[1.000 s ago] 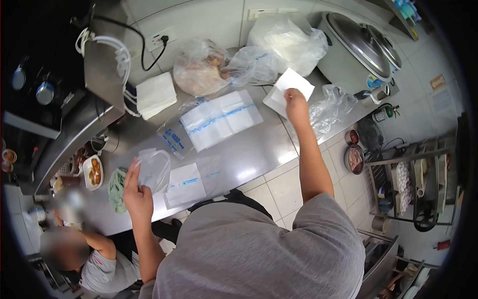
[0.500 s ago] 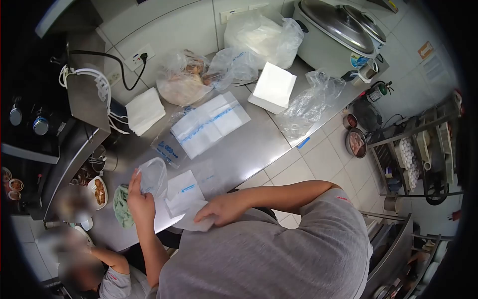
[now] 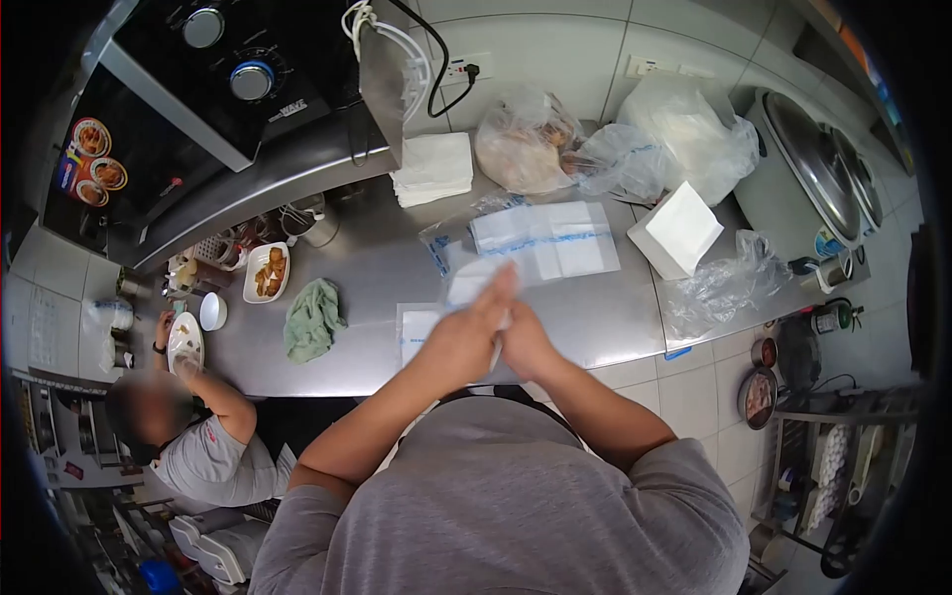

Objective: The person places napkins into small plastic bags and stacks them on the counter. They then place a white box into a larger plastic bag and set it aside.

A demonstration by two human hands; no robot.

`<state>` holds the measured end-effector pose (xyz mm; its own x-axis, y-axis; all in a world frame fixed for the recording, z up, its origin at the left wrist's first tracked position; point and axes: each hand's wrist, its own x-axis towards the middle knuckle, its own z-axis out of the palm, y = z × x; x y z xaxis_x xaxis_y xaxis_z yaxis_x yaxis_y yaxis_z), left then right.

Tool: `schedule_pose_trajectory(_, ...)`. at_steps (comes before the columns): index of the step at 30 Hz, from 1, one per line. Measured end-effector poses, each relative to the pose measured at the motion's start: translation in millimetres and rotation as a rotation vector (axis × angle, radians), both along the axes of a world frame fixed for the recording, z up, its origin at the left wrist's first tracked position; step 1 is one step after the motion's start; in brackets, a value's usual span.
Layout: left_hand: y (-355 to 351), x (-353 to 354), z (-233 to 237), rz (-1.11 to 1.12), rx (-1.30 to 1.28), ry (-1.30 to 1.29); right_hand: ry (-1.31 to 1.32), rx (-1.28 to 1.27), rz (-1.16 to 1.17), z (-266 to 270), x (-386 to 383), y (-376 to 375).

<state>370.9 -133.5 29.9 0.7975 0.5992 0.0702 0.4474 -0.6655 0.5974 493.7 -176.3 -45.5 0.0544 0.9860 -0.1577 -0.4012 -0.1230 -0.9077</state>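
Observation:
My left hand (image 3: 461, 339) and my right hand (image 3: 528, 343) are brought together above the near edge of the steel counter, their fingers closed and partly blurred. A thin, translucent plastic bag (image 3: 470, 283) is caught between them and shows just beyond the left fingers. Most of what lies between the palms is hidden. Beneath my left wrist, a flat white sheet with blue print (image 3: 418, 325) rests on the counter. Beyond the hands is a spread of flat white bags with a blue printed band (image 3: 578, 238).
A green cloth (image 3: 313, 319) lies left of my hands, near a dish of browned food (image 3: 268, 272). A white box (image 3: 678, 230) and crumpled clear plastic (image 3: 729, 297) are on the right. At far left, a co-worker (image 3: 213, 461) reaches to a white plate (image 3: 185, 340).
My hands, apart before, have come together with the bag between them. The view has turned and shifted left, showing more of the co-worker and the microwave.

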Motion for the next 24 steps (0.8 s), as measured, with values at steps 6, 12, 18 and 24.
schedule_pose_trajectory(6, -38.3, 12.7, 13.5, -0.420, -0.089, 0.070, -0.362, 0.032, 0.006, -29.4, -1.6, 46.5)
schedule_pose_trajectory(12, 3.4, -33.2, 22.9, 0.123, 0.078, -0.510, -0.799, 0.216, 0.123, -46.9, 2.6, 24.7)
schedule_pose_trajectory(18, 50.2, -102.5, -49.3, 0.483, -0.874, -0.728, -0.864, 0.121, 0.621, -19.1, 24.3, 29.3)
schedule_pose_trajectory(24, 50.6, -126.0, -157.2, 0.649, -1.439, -0.705, -0.437, 0.092, 0.390, -120.3, -7.0, 34.2)
